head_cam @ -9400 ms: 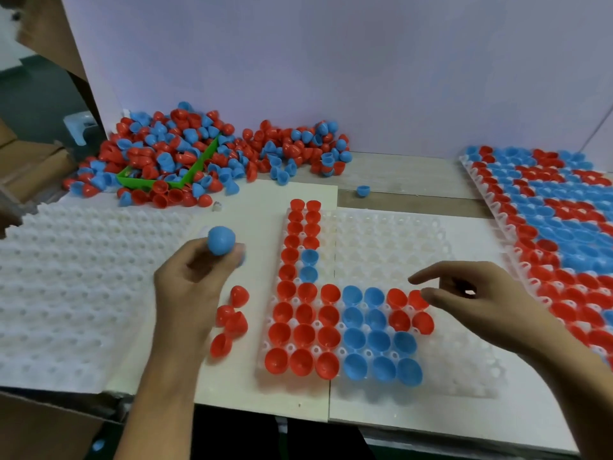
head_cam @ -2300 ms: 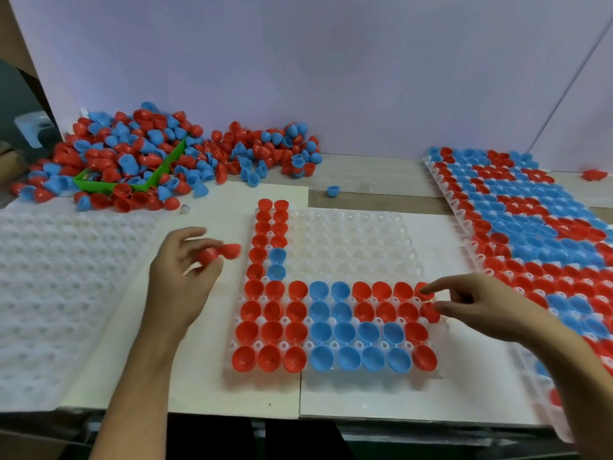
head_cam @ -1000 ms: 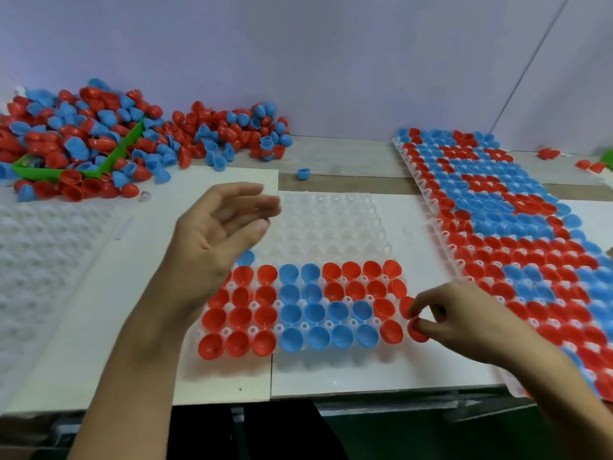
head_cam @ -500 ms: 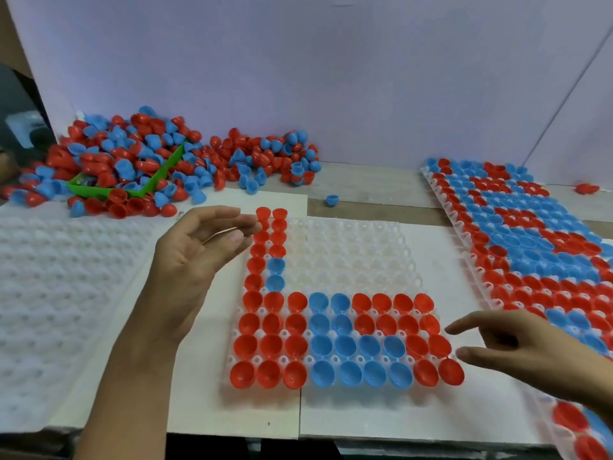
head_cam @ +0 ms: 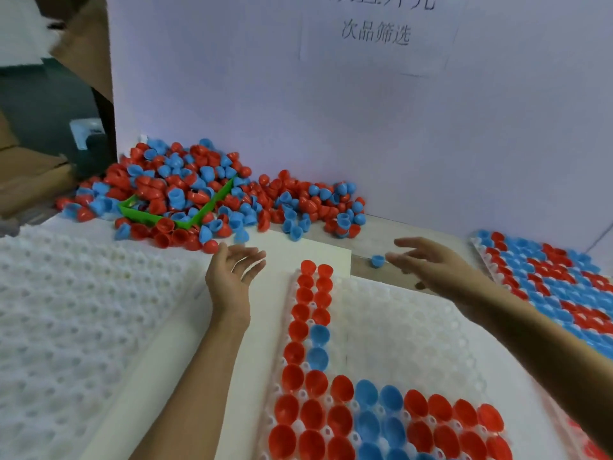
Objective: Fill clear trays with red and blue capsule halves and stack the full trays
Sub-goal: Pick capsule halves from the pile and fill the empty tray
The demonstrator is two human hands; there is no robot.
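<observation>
- The left hand (head_cam: 234,272) is loose and holds nothing, near the pile (head_cam: 205,190) of red and blue halves.
- The right hand (head_cam: 431,263) is loose too, by one blue half (head_cam: 377,260).
- The tray (head_cam: 398,327) between the arms is partly filled.
- A full tray (head_cam: 564,280) lies at the right.

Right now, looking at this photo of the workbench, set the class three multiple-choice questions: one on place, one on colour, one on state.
1. Where does the green scoop lie?
A. In the capsule pile
B. On the filled tray
C. In the left hand

2. What colour is the lone capsule half by the right hand?
A. Red
B. Blue
C. Green

3. What does the left hand hold?
A. A red half
B. A tray
C. Nothing

Answers:
1 A: red and blue halves of the capsule pile surround it.
2 B: it is blue, beside the fingers.
3 C: the palm is open and bare.
</observation>
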